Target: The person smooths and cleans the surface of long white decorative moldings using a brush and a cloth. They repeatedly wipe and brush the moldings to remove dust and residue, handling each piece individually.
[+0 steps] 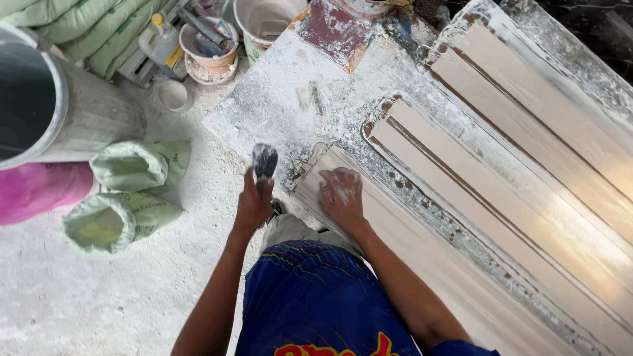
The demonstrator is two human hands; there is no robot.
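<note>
My left hand (254, 201) grips the handle of a plaster-caked scraper (264, 160), its blade pointing up and away at the corner of the work table (290, 99). My right hand (341, 194) lies flat, fingers spread, on the near end of a long cream plaster moulding strip (422, 257) that runs along the table's front edge. Beyond it lie two more long moulds filled with cream plaster: one in the middle (501, 211) and one at the far side (547, 112). The table top is crusted with white plaster.
On the dusty floor to the left lie two rolled green sacks (125, 198), a big metal drum (59, 105) and a pink container (39, 188). Farther back stand buckets (264, 23), a bowl of tools (210, 49), a plastic bottle (160, 41) and stacked green sacks (86, 29).
</note>
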